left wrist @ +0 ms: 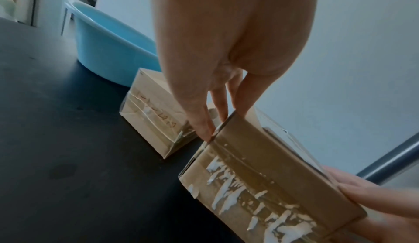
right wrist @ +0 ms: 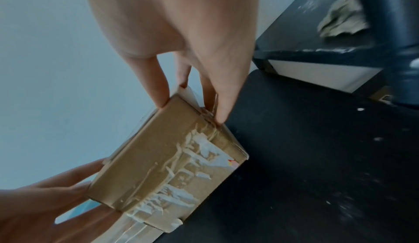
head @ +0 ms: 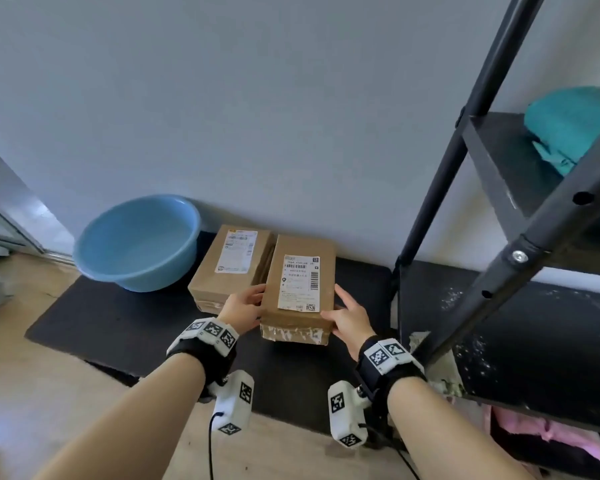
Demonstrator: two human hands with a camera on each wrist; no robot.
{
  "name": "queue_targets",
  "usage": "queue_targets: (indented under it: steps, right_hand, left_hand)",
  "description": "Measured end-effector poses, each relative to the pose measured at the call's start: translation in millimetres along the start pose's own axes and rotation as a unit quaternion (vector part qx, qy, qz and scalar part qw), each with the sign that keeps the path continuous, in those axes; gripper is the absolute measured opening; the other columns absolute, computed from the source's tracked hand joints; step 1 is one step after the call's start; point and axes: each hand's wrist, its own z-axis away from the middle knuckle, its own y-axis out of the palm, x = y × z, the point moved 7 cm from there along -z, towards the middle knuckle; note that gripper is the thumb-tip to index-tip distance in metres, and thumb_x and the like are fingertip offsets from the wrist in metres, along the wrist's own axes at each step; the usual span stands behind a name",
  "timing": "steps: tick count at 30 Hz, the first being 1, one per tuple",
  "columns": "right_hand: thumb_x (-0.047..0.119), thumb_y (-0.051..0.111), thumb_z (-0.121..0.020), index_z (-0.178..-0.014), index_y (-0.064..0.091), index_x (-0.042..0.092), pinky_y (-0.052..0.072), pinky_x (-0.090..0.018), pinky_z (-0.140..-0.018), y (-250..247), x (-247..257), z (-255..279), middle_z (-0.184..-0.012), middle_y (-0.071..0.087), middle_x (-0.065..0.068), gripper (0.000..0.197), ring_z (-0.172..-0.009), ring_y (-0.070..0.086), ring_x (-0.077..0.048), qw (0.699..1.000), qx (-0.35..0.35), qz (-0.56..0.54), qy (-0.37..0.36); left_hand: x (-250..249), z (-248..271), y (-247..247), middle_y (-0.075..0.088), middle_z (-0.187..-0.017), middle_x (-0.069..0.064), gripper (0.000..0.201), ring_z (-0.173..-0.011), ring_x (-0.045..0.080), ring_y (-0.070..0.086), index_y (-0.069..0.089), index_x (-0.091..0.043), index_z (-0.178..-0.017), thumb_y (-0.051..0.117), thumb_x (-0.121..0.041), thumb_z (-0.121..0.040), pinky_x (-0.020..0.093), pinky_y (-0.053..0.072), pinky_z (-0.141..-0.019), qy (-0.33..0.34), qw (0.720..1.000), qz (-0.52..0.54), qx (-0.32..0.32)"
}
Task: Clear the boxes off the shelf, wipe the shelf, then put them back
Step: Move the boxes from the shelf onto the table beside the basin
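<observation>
Head view shows us gripping a brown taped cardboard box with a white shipping label [head: 300,289] between both hands, left hand [head: 244,308] at nine o'clock, right hand [head: 347,318] at three, fingers pressed on its sides. It sits low over the black floor mat [head: 118,320], just beside a second brown labelled box [head: 231,263]. We think the glossy tape could let it slip, or it could knock its neighbour toward the blue plastic basin [head: 137,242]

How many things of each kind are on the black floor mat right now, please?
Cardboard boxes: 2, one held, one set down
Blue plastic basin: 1
Total: 3
</observation>
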Motion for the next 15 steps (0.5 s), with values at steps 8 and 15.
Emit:
queue_targets:
  steps: [8,15]
  right_hand:
    - [-0.007,0.061,-0.081,-0.145,0.037,0.022,0.049,-0.043,-0.101,5.6,1.8,-64.6,-0.125,0.063,-0.013,0.074,-0.115,0.06,-0.025,0.999,-0.045,0.012,0.016]
    - [-0.007,0.061,-0.083,-0.147,0.033,0.019,0.048,-0.038,-0.101,15.1,6.7,-61.4,-0.132,0.058,-0.011,0.074,-0.121,0.056,-0.024,0.997,-0.029,0.071,0.005]
  left_hand:
    - [-21.0,-60.5,6.3,0.052,-0.134,0.011,0.048,-0.125,0.028,0.05,0.042,-0.005,-0.139,0.047,0.003,-0.092,0.04,0.042,-0.105,0.033,0.996,-0.087,-0.004]
    - [-20.3,-63.8,0.6,0.048,-0.14,0.008,0.052,-0.13,0.023,0.045,0.039,-0.005,-0.14,0.053,0.0,-0.09,0.036,0.039,-0.108,0.048,0.991,-0.128,0.003]
